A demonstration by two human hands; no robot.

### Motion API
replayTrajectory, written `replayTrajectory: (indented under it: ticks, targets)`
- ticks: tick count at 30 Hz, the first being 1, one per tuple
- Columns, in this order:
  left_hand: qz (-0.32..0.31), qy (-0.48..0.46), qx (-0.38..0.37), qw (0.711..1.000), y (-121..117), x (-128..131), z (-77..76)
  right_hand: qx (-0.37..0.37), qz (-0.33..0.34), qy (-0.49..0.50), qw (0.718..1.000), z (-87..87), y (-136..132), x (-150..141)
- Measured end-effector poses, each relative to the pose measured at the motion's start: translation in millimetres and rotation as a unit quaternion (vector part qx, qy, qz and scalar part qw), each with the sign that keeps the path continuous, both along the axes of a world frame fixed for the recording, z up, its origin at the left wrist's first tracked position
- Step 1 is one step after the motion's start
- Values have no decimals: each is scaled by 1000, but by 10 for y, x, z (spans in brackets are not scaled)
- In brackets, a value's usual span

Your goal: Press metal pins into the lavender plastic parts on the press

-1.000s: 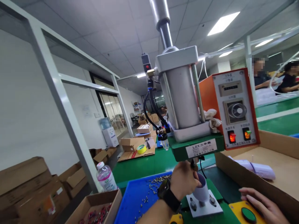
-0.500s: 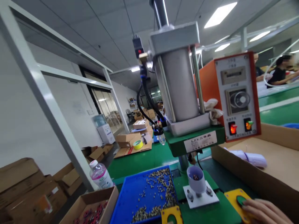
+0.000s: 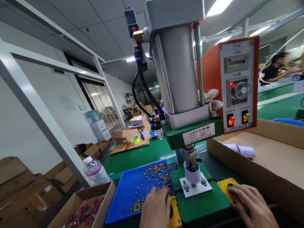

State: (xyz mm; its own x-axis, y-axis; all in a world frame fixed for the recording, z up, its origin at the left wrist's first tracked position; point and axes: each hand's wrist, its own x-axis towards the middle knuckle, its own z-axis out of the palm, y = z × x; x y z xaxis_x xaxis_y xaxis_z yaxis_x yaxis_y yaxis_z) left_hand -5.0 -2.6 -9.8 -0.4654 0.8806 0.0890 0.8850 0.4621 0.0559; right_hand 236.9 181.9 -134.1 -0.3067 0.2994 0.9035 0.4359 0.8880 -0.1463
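Note:
My right hand (image 3: pixel 254 202) lies over the right yellow button box (image 3: pixel 226 186), fingers stretched out, with a fingertip at its green button. My left hand (image 3: pixel 154 207) is at the left yellow button box (image 3: pixel 175 213); its fingertips are hidden. Between them, a pale plastic cup-shaped part (image 3: pixel 192 177) stands upright on a white bolted plate (image 3: pixel 197 191). The metal press head (image 3: pixel 190 156) of the bench press (image 3: pixel 177 72) reaches down into the cup. What lies inside the cup is hidden.
A blue tray (image 3: pixel 123 190) of small metal pieces lies left, beside a cardboard box (image 3: pixel 106 196) with red-and-dark parts and a bottle (image 3: pixel 96 171). An orange control box (image 3: pixel 237 85) stands right, above a large carton (image 3: pixel 280 180) holding pale plastic parts. Another person (image 3: pixel 273 69) sits farther back.
The press head has come down into the cup, and a red light shows on the timer. My left hand has come into view at the left button box. The camera view has shifted.

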Motion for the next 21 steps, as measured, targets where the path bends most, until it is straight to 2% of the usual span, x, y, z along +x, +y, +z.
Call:
replayTrajectory:
  ticks: [2, 3, 8, 10, 13, 15, 17, 19, 21]
  targets:
    - [22, 11, -22, 999, 208, -177, 135, 4, -5, -3, 1000, -33, 7, -10]
    - [28, 18, -34, 999, 319, -273, 156, 9, -10, -3, 1000, -38, 10, -16]
    - [65, 46, -82, 993, 765, -575, 7, 61, -26, 4, 998, 23, 28, -41]
    - [59, 44, -98, 992, 824, -578, -34, 80, -30, 6, 996, 50, 34, -45]
    - [23, 29, -113, 993, 781, -529, -17, 73, -32, 7, 997, 80, 28, -38]
    - [1, 18, -116, 993, 716, -503, 18, 39, -25, 13, 999, 124, 6, -35]
    - [-15, 6, -118, 993, 670, -494, 45, -32, -18, 25, 999, 214, -31, -57]
    - [-27, -5, -123, 992, 658, -488, 52, -138, 2, 44, 989, 359, -80, -127]
    - [-33, -11, -125, 992, 670, -471, 50, -253, 53, 70, 964, 550, -127, -257]
